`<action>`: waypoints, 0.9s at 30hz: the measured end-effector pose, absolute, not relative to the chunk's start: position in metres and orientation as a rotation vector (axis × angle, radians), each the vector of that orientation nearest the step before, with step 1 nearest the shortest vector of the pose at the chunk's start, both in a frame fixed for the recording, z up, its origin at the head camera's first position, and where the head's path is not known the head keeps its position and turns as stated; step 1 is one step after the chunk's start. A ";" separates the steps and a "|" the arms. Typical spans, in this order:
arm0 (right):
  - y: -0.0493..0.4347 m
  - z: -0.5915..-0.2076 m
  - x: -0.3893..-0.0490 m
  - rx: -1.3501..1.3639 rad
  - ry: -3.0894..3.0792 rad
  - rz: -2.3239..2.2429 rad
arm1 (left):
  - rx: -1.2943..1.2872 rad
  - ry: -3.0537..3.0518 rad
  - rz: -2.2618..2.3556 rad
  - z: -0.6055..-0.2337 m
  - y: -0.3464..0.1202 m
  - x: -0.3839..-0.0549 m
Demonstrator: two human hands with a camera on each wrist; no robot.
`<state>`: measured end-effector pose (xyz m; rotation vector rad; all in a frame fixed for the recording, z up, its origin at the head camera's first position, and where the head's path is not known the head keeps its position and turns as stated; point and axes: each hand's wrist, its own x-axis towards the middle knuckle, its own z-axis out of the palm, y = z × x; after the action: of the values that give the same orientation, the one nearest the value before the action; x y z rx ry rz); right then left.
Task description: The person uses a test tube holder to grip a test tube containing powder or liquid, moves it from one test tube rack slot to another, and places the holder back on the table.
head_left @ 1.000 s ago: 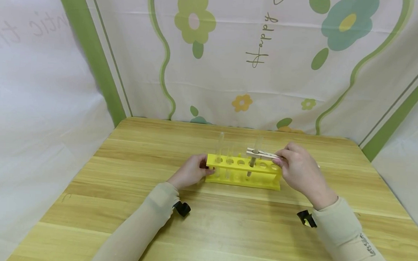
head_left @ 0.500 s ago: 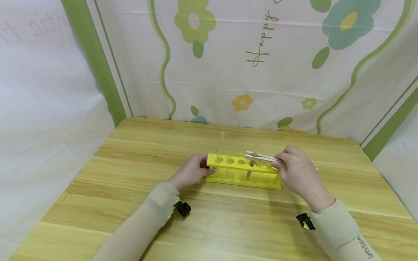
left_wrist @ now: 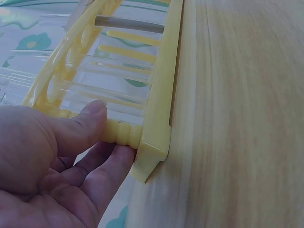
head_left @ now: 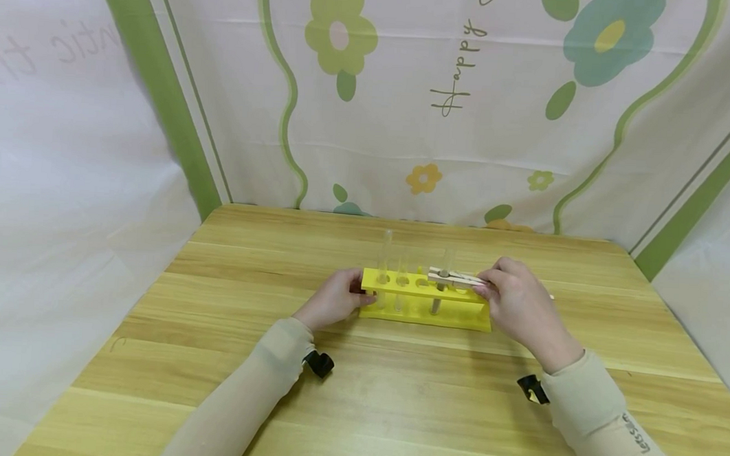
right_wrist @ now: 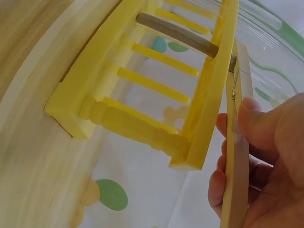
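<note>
My left hand (head_left: 330, 300) grips the left end of a yellow test tube rack (head_left: 411, 290), thumb and fingers around its end post (left_wrist: 124, 133). In my right hand (head_left: 525, 305) is a wooden test tube holder (head_left: 455, 277), pinched along its shaft. The holder's jaws clasp a test tube (right_wrist: 175, 33) with grey-brown contents, just above the rack's upper shelf. That tube passes down through a middle hole, its lower end by the rack's base. Two clear test tubes, a taller one (head_left: 386, 250) and a shorter one (head_left: 403, 268), stand in the left holes.
The rack stands on a wood-grain table (head_left: 393, 402). Upright yellow pegs (right_wrist: 156, 83) line the back of the rack. A white curtain (head_left: 376, 132) with flowers and lettering hangs behind the table, and pale cloth closes both sides.
My right hand has moved slightly down with the holder, so the filled tube sits lower in the rack and more upright. The left hand and rack have stayed put.
</note>
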<state>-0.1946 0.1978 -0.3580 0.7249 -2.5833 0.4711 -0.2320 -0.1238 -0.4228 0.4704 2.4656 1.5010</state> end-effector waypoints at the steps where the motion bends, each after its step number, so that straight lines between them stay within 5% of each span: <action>1: 0.198 -0.358 -0.195 0.728 -2.581 0.467 | 0.470 2.465 1.502 -0.423 -0.124 -0.232; 27: 0.198 -0.361 -0.195 0.743 -2.572 0.451 | 0.476 2.470 1.507 -0.421 -0.123 -0.231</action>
<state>-0.1947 0.1983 -0.3611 0.7431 -2.5722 0.4512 -0.2307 -0.1229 -0.4214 0.4761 2.4696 1.5069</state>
